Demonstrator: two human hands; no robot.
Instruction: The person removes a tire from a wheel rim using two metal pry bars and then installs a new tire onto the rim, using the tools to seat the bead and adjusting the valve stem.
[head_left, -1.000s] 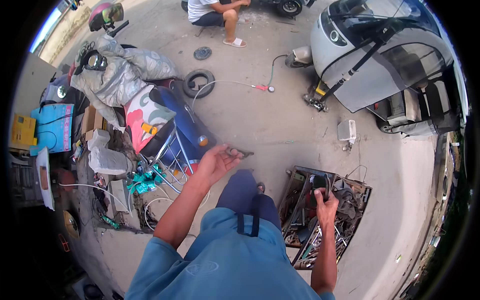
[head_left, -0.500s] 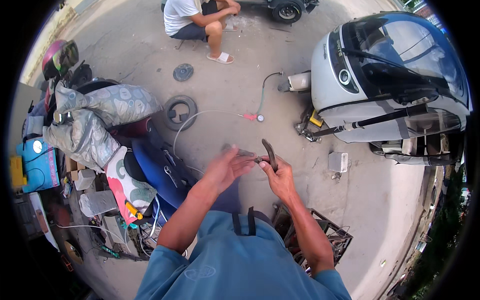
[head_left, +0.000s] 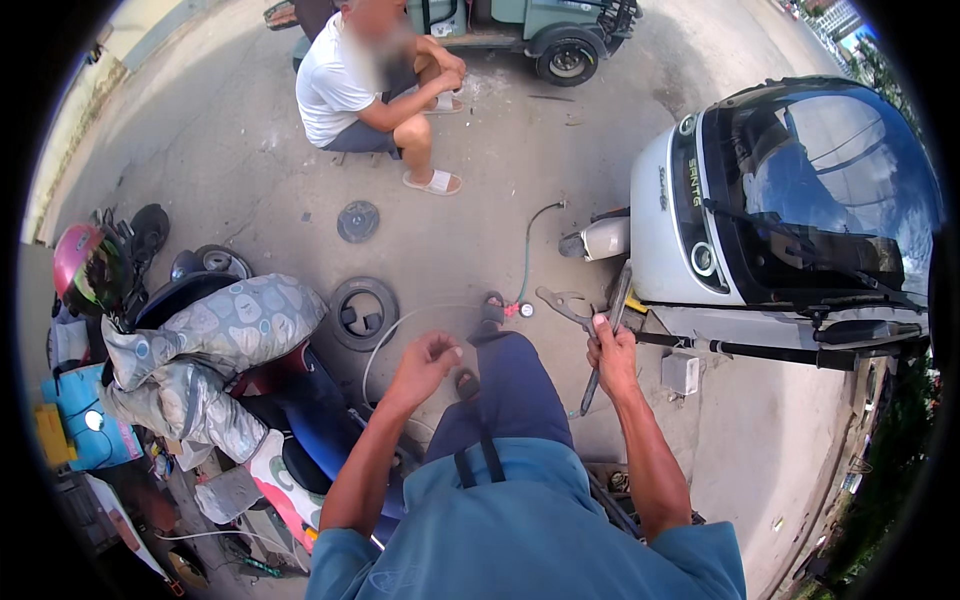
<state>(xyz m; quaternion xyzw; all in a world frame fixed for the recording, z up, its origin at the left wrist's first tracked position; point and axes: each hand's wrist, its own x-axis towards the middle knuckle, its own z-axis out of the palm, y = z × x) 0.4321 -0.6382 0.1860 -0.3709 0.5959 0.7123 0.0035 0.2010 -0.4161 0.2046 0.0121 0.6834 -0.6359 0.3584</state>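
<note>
My right hand [head_left: 612, 358] is wrapped round a long dark metal bar [head_left: 590, 393] that looks like a tyre lever, its upper end pointing toward the white vehicle. From the same grip a grey metal tool [head_left: 566, 305], with a forked shape like pliers, sticks out to the left. My left hand [head_left: 426, 368] hangs in the air over the ground, its fingers loosely curled and no object visible in it. Below it show my legs and sandalled feet [head_left: 492, 308]. Near the feet lies an air hose with a red grip and a round gauge [head_left: 526, 311].
A loose tyre [head_left: 362, 312] and a dark disc [head_left: 358, 221] lie on the ground ahead. A covered scooter [head_left: 240, 310] stands at left, with clutter beside it. At right are a white enclosed vehicle [head_left: 665, 220] and a pale block [head_left: 681, 374]. A seated person [head_left: 340, 90] faces rightward, before a green cart.
My hands have come apart: the left went left and empty, the right moved right with the metal tools. My view has tilted up, and my legs now show.
</note>
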